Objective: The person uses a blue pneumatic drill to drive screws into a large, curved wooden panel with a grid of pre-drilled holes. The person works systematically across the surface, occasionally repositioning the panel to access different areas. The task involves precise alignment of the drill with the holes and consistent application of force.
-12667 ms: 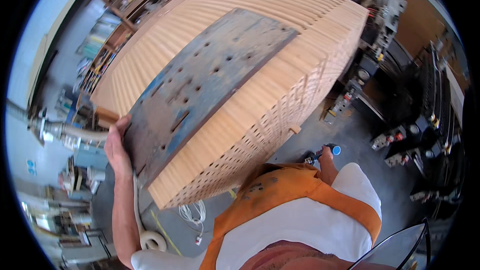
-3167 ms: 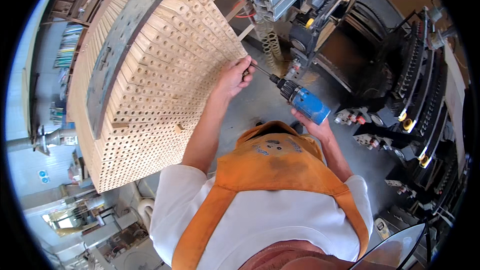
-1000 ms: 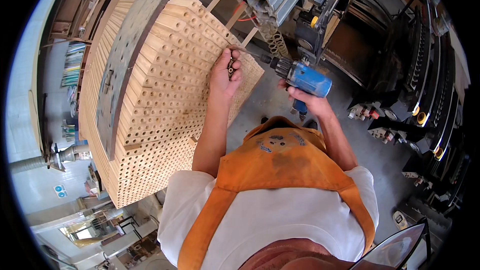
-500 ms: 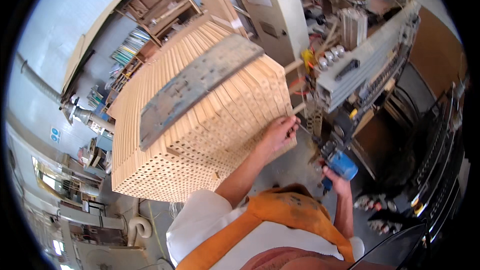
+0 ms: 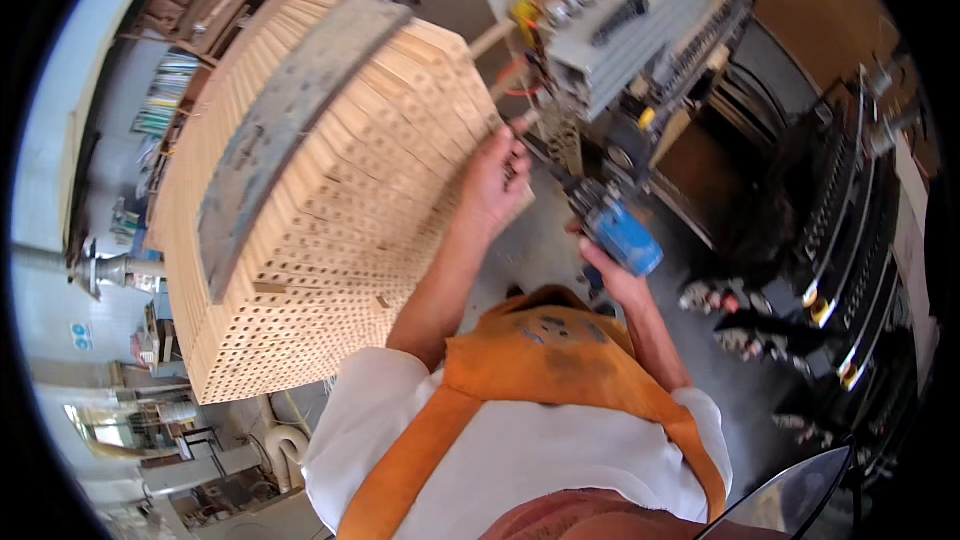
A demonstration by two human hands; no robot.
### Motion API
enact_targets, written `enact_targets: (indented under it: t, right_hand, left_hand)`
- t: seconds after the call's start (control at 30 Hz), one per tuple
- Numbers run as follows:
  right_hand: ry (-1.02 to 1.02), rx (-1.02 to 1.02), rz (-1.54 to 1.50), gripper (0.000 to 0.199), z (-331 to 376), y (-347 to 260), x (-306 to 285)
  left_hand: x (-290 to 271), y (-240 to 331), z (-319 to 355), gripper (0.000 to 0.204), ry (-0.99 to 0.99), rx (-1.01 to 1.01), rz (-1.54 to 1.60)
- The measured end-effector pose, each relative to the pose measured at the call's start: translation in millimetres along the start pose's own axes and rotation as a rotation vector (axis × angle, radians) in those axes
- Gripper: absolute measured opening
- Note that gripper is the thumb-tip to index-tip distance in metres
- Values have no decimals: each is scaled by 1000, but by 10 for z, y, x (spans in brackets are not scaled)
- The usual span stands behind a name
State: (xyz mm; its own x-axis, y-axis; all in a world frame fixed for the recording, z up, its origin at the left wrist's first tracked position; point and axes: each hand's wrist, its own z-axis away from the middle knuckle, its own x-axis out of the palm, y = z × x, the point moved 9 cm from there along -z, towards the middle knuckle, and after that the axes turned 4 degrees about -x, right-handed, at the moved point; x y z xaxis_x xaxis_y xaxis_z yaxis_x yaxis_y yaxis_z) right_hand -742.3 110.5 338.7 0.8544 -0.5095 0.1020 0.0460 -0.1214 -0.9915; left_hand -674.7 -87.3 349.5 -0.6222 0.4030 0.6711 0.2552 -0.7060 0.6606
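Note:
My left hand [image 5: 494, 180] is at the right end of a large stack of pale wooden boards [image 5: 300, 265], its fingers curled in. What they hold, if anything, is too small to make out. My right hand [image 5: 617, 274] grips a blue cordless drill [image 5: 622, 236], whose front end points up and left toward my left hand. Rows of round holes cover the near faces of the boards. Across the top of the stack lies a worn grey plank [image 5: 285, 120]. A short wooden piece [image 5: 524, 122] shows just beyond my left fingertips.
Right of the stack stands a machine with a long grey metal beam [image 5: 640, 30], a black-handled tool [image 5: 620, 20] on it. Dark racks with clamps [image 5: 830, 270] fill the right side. Shelves of papers [image 5: 165, 95] stand at the far left, and a bent hose [image 5: 285, 445] lies lower left.
My right hand has brought the drill up, closer to my left hand and the stack's end. The whole view has shifted, so the stack appears farther left. My left fingers stay curled.

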Motion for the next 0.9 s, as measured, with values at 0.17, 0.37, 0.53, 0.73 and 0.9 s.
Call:
enact_targets:
  t: [0.17,0.37,0.53,0.73,0.9]
  right_hand:
    - [21,49,-222,24,-181,-58,62]
    - [-4,28,-255,27,-322,-86,136]
    - [-14,66,-288,25,-401,-14,161]
    - [7,104,-415,27,-465,31,154]
    - [-8,75,-224,23,-434,-43,147]
  left_hand:
    - [169,132,-13,30,-221,22,182]
    - [180,231,-49,29,-217,34,256]
    - [114,217,-89,27,-191,39,248]
    - [100,201,-104,26,-155,45,219]
    - [-5,7,16,26,-138,-122,163]
